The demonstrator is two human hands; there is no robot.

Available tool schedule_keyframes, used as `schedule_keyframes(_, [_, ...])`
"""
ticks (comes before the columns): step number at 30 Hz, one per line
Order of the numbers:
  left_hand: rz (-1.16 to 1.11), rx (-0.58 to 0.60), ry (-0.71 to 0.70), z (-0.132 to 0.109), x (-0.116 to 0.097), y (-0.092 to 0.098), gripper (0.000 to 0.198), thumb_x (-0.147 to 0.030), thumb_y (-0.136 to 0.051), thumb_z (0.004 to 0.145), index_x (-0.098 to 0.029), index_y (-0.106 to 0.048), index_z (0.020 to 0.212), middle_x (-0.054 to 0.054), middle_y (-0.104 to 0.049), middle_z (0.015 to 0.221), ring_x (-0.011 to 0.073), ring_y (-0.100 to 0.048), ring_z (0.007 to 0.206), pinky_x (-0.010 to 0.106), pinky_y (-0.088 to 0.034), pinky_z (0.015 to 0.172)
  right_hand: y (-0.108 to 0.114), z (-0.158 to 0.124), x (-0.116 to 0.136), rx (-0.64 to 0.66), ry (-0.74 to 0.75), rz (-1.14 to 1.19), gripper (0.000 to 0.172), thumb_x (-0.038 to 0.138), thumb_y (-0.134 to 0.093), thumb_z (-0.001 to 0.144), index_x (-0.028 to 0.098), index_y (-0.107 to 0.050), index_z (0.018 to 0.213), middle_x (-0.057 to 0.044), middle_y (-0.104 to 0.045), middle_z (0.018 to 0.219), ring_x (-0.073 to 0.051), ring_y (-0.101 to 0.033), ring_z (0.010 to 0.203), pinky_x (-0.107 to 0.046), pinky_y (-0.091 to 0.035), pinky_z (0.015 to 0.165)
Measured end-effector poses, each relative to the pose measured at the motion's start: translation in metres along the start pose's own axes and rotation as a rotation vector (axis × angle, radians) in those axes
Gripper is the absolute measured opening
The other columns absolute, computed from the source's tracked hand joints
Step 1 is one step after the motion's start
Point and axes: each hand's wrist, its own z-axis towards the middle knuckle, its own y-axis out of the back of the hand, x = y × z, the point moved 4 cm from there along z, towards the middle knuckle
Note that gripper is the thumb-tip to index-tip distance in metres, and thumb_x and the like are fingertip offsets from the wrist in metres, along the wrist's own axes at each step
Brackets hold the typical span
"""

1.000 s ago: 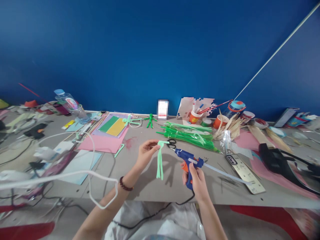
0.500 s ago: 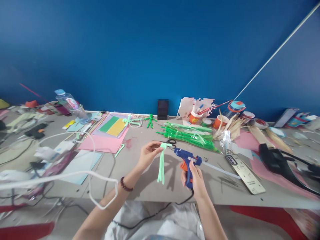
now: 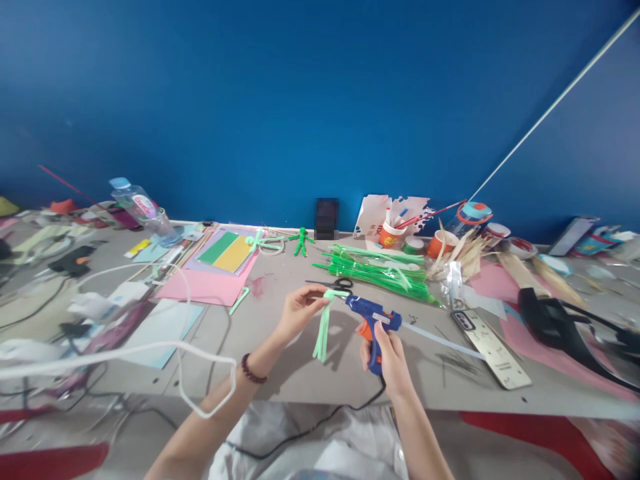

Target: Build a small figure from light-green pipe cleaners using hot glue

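Between the thumb and fingers of my left hand (image 3: 301,308) is the top of a pale green pipe-cleaner figure (image 3: 323,333). Its long strands hang down over the table, and a short piece sticks out to the right. My right hand (image 3: 387,357) is wrapped round the handle of a blue glue gun (image 3: 373,313) with an orange trigger. The gun's nozzle points left and is at or very near the short green piece; whether they touch I cannot tell. A clear glue stick (image 3: 440,339) juts from the gun's back. Black scissors (image 3: 344,287) lie just behind the figure.
A bundle of green pipe cleaners (image 3: 375,273) lies behind the glue gun. A finished green figure (image 3: 301,242) stands near the wall. The phone (image 3: 493,350) lies at right, pink paper (image 3: 200,287) at left. A white cable (image 3: 205,347) loops over my left forearm.
The glue gun has shifted slightly left, its nozzle closer to the green piece. The pipe-cleaner figure has turned and tilted a little, its strands swinging slightly left and up.
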Motion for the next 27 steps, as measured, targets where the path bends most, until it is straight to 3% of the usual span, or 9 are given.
schedule_keyframes(7, [0.021, 0.017, -0.049, 0.000, -0.001, 0.002, 0.025, -0.030, -0.073, 0.067, -0.016, -0.069, 0.086, 0.007, -0.068, 0.091, 0.0165, -0.063, 0.078, 0.027, -0.054, 0.069, 0.007, -0.001, 0.002, -0.067, 0.029, -0.237, 0.051, 0.061, -0.044, 0.082, 0.013, -0.061, 0.087, 0.002, -0.050, 0.043, -0.011, -0.048, 0.038, -0.023, -0.037, 0.043])
schedule_keyframes(14, [-0.116, -0.150, -0.004, 0.004, -0.003, 0.010, 0.027, -0.031, -0.078, 0.060, -0.016, -0.069, 0.081, 0.004, -0.070, 0.076, 0.0130, -0.063, 0.066, 0.024, -0.053, 0.062, 0.025, 0.008, -0.033, -0.029, -0.253, -0.342, 0.062, 0.069, -0.033, 0.081, 0.015, -0.063, 0.072, -0.002, -0.056, 0.044, -0.015, -0.051, 0.033, -0.025, -0.035, 0.035])
schedule_keyframes(20, [-0.139, -0.183, 0.014, 0.006, -0.006, 0.013, 0.028, -0.031, -0.078, 0.059, -0.016, -0.069, 0.080, 0.004, -0.071, 0.076, 0.0133, -0.064, 0.066, 0.023, -0.052, 0.060, 0.032, 0.014, -0.025, 0.034, -0.068, -0.823, 0.061, 0.062, -0.038, 0.082, 0.021, -0.053, 0.041, -0.004, -0.053, 0.040, -0.017, -0.053, 0.042, -0.027, -0.036, 0.047])
schedule_keyframes(23, [-0.153, -0.186, 0.024, 0.006, -0.006, 0.012, 0.029, -0.031, -0.079, 0.058, -0.016, -0.069, 0.080, 0.004, -0.071, 0.075, 0.0128, -0.064, 0.065, 0.023, -0.051, 0.060, 0.025, 0.018, -0.020, 0.046, -0.028, -1.000, 0.058, 0.058, -0.040, 0.084, 0.020, -0.053, 0.041, -0.007, -0.057, 0.043, -0.018, -0.055, 0.044, -0.027, -0.037, 0.048])
schedule_keyframes(27, [-0.155, -0.187, 0.038, 0.005, -0.005, 0.011, 0.029, -0.031, -0.079, 0.058, -0.015, -0.068, 0.080, 0.004, -0.070, 0.075, 0.0126, -0.063, 0.065, 0.023, -0.051, 0.060, 0.011, 0.019, -0.018, 0.051, -0.082, -1.314, 0.057, 0.047, -0.036, 0.089, 0.015, -0.063, 0.051, -0.016, -0.068, 0.058, -0.024, -0.065, 0.056, -0.030, -0.043, 0.054])
